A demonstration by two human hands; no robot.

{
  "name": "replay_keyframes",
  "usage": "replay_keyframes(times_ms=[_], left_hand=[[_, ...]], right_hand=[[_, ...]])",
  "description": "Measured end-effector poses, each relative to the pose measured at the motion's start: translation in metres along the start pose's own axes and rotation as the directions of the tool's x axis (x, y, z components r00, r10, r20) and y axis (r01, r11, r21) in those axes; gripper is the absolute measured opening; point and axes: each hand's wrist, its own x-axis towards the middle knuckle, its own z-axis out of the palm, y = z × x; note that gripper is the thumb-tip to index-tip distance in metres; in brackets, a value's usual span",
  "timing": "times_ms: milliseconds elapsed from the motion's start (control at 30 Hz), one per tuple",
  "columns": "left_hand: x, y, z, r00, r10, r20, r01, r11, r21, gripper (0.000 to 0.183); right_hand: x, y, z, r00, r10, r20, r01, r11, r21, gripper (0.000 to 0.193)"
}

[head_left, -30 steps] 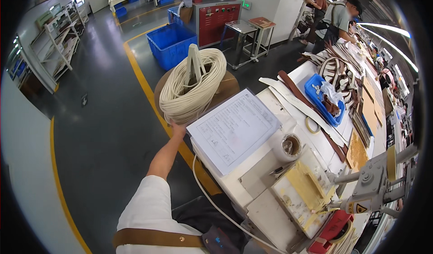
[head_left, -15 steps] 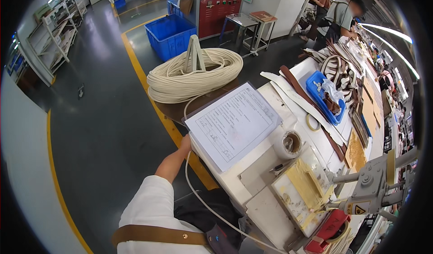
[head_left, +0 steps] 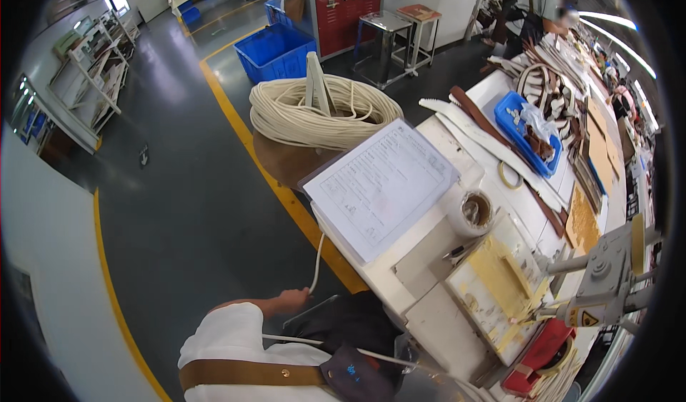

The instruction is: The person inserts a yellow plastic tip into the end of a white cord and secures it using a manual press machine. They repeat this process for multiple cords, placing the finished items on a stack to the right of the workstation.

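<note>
The cream cord (head_left: 319, 259) rises from the left hand (head_left: 294, 300), whose fingers are curled closed around it. Beyond the grip lies the cord coil (head_left: 282, 116); ahead-right, a paper sheet (head_left: 382, 187); farthest, a blue crate (head_left: 286, 70).

Place: this is looking like a factory workshop.
Floor: yellow lines (head_left: 236, 127) are marking off a lane.
Machinery: a red control cabinet (head_left: 348, 17) is standing behind; a grey machine head (head_left: 604, 265) bearing a warning triangle is overhanging the bench (head_left: 421, 232).
Stock: a coil of cream cord (head_left: 286, 120) is resting on a round stand (head_left: 282, 160); brown and white strips (head_left: 547, 80) are lying heaped.
Crew: several people (head_left: 532, 5) are working alongside.
Storage: a shelving rack (head_left: 96, 84) is lining the left.
</note>
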Motion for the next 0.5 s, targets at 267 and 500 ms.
replay_keyframes(times_ms=[267,500], left_hand=[[-0.078,-0.014,0.046,0.958,-0.034,0.284,-0.003,0.992,0.127,0.037],[-0.089,-0.112,0.127,0.782,0.009,0.623,-0.319,0.865,0.387,0.03]], right_hand=[[0.023,-0.008,0.005,0.985,-0.027,0.17,0.049,0.991,-0.127,0.02],[0.01,-0.02,-0.024,0.946,0.036,0.321,0.002,0.993,-0.118,0.021]])
